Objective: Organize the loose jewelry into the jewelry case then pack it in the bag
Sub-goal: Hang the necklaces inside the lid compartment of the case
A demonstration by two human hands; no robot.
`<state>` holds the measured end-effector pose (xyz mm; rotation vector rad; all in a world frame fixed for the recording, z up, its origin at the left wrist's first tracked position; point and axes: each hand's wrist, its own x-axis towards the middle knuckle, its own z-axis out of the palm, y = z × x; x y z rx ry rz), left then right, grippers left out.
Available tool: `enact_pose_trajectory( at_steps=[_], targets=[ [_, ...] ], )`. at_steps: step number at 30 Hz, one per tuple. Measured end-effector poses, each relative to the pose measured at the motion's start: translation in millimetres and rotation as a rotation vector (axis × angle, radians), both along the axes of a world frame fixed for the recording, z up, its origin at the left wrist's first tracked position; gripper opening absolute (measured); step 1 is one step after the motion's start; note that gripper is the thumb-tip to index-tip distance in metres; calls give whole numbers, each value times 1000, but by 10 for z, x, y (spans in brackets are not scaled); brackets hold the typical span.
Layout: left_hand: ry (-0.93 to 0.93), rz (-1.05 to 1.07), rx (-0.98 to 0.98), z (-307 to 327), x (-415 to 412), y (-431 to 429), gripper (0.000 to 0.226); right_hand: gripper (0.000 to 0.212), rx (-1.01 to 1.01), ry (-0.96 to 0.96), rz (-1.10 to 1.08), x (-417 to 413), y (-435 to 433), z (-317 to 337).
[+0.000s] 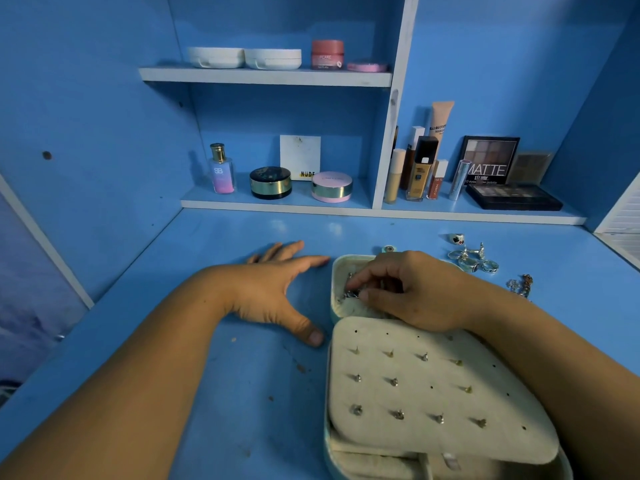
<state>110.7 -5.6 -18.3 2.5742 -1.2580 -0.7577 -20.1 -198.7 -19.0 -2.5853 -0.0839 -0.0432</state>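
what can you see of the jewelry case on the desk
The jewelry case lies open on the blue desk, a pale shell with soft cream lining. Its near half carries a padded cream panel with rows of small stud earrings pushed into holes, some holes empty. The right hand reaches into the far half, its fingers pinching a silver piece there.

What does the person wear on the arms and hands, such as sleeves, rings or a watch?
The left hand and the right hand carry no rings or gloves, and neither wrist has a watch or bracelet. The left forearm and right forearm are bare to the frame edge, no sleeve in view. The left thumbnail looks short and unpainted.
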Motion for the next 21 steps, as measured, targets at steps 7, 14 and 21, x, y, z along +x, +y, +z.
enact_pose_trajectory(
  at_steps=[7, 14, 21],
  targets=[
    [-4, -2, -2, 18, -7, 7, 118, 15, 75, -70, -10, -3, -11, 17],
    [-8, -1, 1, 34, -14, 6, 117, 9, 74, -43, 7, -4, 8, 36],
    [-1, 9, -1, 31, -15, 3, 118, 6, 130, 41, 24, 2, 15, 54]
  ],
)
